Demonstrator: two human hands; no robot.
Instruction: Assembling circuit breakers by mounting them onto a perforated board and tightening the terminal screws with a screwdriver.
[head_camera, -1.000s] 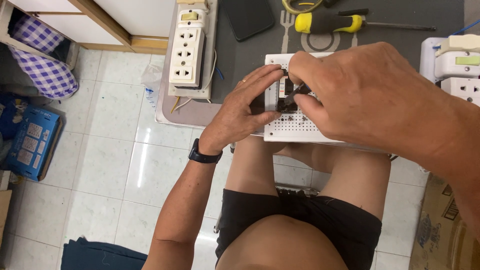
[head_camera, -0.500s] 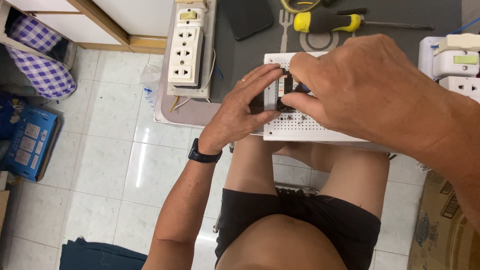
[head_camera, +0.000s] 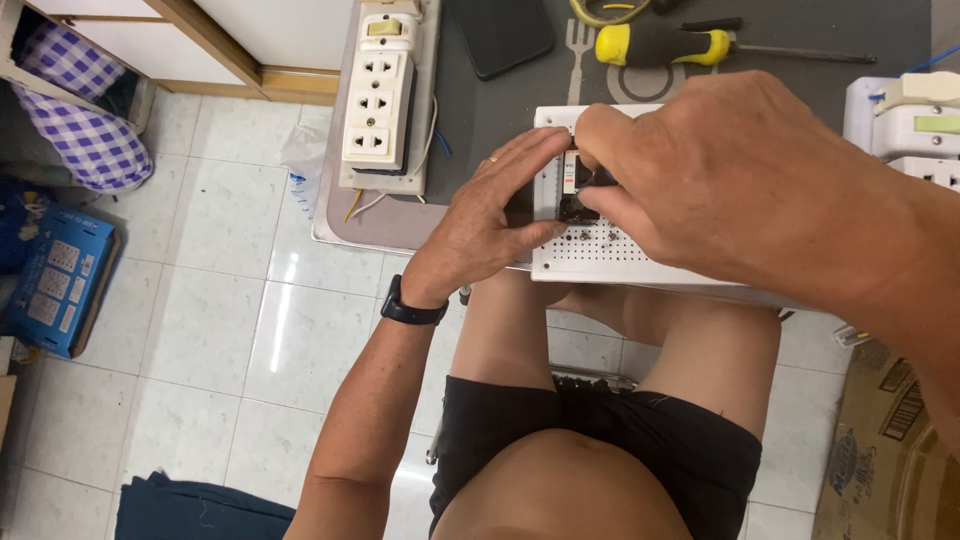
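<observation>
A white perforated panel (head_camera: 600, 258) lies at the near edge of a grey work table (head_camera: 500, 110). A small black electrical component (head_camera: 575, 190) with a white face stands on it. My left hand (head_camera: 490, 225) rests its fingers flat on the panel's left edge, touching the component's left side. My right hand (head_camera: 730, 180) reaches in from the right, thumb and fingertips pinched on the component. The hand hides most of the panel's right part.
A white multi-socket strip (head_camera: 378, 100) with loose wires lies at the table's left. A yellow-handled screwdriver (head_camera: 665, 45), a dark flat case (head_camera: 500, 35) and white socket boxes (head_camera: 910, 125) sit nearby. A blue box (head_camera: 55, 285) and a cardboard carton (head_camera: 885, 450) stand on the tiled floor.
Both hands stay on the component; my right hand's fingers have shifted slightly on it. The view has barely moved.
</observation>
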